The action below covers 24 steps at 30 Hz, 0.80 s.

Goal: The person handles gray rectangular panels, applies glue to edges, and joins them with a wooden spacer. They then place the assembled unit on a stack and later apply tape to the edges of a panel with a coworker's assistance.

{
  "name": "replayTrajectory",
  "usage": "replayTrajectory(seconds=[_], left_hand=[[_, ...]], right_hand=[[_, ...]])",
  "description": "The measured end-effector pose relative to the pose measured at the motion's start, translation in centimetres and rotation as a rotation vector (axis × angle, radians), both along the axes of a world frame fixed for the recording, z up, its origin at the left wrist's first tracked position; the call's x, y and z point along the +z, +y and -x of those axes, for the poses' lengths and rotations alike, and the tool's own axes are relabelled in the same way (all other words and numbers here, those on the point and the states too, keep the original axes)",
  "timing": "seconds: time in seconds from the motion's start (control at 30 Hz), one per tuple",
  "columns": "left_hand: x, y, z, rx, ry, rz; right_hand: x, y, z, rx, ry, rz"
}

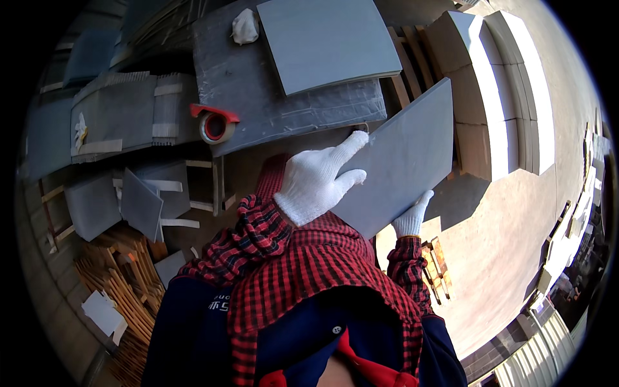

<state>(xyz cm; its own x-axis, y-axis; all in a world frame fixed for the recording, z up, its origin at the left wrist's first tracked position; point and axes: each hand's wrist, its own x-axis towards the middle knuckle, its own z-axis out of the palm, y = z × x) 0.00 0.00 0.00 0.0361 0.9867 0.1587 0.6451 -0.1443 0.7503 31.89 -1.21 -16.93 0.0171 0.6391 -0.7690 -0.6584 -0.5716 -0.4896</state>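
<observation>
A flat grey slab (406, 145), like a large tile, stands tilted in front of my body beside the table's right corner. My right hand (411, 216), in a white knitted glove, grips the slab's lower right edge, with its fingers partly hidden behind it. Also white-gloved, my left hand (322, 177) is over the slab's left side. Its index finger and thumb stretch apart, the fingertip close to the slab's upper left edge, and I see nothing held in it. Another grey slab (329, 42) lies on the plastic-covered worktable (225, 71).
A red tape dispenser (216, 124) sits at the table's near left corner, and a crumpled white cloth (245, 27) lies farther back. Stacked pale boxes (464, 97) stand at right. Strapped grey stacks (116, 109) and wooden slats (122, 271) are at left.
</observation>
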Motion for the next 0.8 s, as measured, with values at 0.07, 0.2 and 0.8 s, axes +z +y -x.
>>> replayTrajectory(seconds=[0.07, 0.2, 0.8], left_hand=[[0.2, 0.0, 0.3, -0.014, 0.029, -0.001], [0.1, 0.1, -0.7, -0.019, -0.016, -0.012], [-4.9, 5.2, 9.4, -0.266, 0.181, 0.169]], right_hand=[[-1.7, -0.1, -0.4, -0.011, -0.024, 0.001], [-0.5, 1.0, -1.0, -0.062, -0.061, 0.042], [-4.4, -3.8, 12.0, 0.223, 0.452, 0.268]])
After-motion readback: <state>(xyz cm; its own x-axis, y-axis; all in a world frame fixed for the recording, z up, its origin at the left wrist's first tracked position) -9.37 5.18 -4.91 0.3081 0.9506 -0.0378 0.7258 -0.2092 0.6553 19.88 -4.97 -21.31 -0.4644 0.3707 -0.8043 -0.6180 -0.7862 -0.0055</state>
